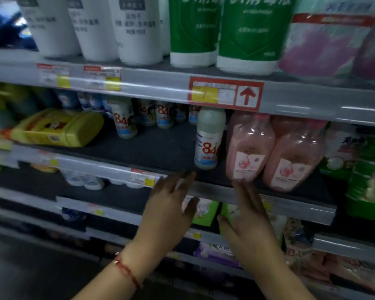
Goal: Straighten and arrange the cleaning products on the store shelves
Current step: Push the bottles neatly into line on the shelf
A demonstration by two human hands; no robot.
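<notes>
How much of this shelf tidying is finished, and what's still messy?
Looks done: one 84 bottle stands upright at the shelf front beside the pink bottles. In hand: nothing; the left hand and right hand are both open below that shelf's edge. Left: other 84 bottles stand scattered farther back, and a yellow container lies on its side.
</notes>
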